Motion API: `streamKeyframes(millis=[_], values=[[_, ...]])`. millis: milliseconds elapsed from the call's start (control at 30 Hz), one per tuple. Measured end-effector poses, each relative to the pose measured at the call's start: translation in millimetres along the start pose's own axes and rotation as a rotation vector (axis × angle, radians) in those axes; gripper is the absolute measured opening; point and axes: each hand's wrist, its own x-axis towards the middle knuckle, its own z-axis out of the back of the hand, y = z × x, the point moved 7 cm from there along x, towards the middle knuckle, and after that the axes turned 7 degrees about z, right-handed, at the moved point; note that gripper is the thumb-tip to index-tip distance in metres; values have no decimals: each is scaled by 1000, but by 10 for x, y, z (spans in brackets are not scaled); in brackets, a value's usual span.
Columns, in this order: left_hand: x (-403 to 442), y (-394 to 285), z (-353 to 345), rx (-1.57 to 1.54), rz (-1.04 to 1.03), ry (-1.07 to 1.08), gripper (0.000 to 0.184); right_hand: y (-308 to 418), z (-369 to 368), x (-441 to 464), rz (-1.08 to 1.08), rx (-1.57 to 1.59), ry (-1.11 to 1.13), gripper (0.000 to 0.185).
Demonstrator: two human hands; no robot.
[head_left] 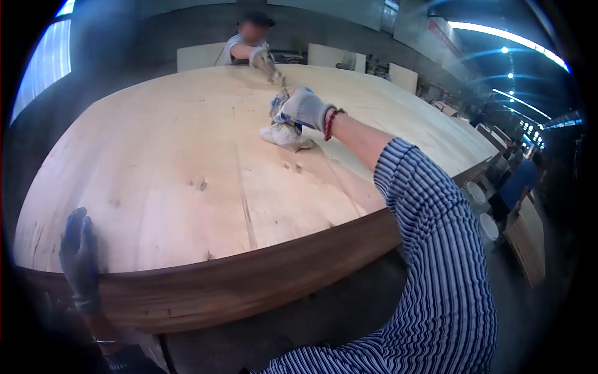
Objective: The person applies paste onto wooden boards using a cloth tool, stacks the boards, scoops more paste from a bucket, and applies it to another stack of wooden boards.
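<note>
A large pale plywood sheet (174,156) with knots and seams lies on top of a thick stack. My right hand (302,107), in a white and blue glove, reaches out over the middle of the sheet with its fingers closed. What they hold is partly hidden and smeared with a pale substance. Just below that hand, a crumpled whitish lump (288,136) rests on the wood; I cannot tell whether the hand touches it. My gloved left hand (80,249) lies at the near left edge of the sheet, fingers stretched out, holding nothing.
Across the sheet, a person (246,47) stretches a gloved hand (265,62) toward the middle, close to my right hand. The stack's dark edge (249,274) runs along the front. At right are white buckets (488,227), a leaning board (526,240) and another person in blue (517,184).
</note>
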Motion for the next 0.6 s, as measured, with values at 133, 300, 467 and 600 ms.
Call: streamKeyframes(millis=[133, 300, 467, 600], values=[[-134, -16, 120, -58, 36, -3, 34, 997, 111, -611, 34, -148, 248, 23], [-151, -48, 124, -399, 119, -34, 34, 1703, 149, -1656, -7, 215, 550, 28], [-198, -361, 480, -257, -60, -96, 36, 2017, 429, -1762, -101, 570, 294, 27], [-278, -354, 1005, -333, -69, -182, 40, 1758, 331, -1186, -177, 883, 80, 29]])
